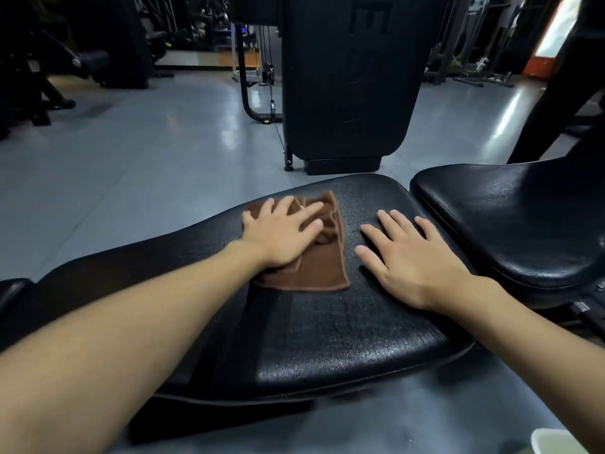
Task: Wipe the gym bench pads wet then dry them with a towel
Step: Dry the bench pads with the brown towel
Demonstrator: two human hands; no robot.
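Observation:
A long black bench pad (327,339) runs across the middle of the view, and a second black pad (510,221) sits just to its right. A brown towel (320,267) lies crumpled on the long pad near its far edge. My left hand (281,231) presses flat on the towel with fingers spread. Beside the towel, my right hand (406,257) rests flat on the bare pad, fingers apart, holding nothing. The pad surface looks glossy in places.
A tall black machine housing (353,77) stands on the grey floor (131,158) just beyond the pad. More gym machines (49,67) fill the back left. A black frame arm (563,93) rises at the right. A pale container rim (553,440) shows at the bottom right.

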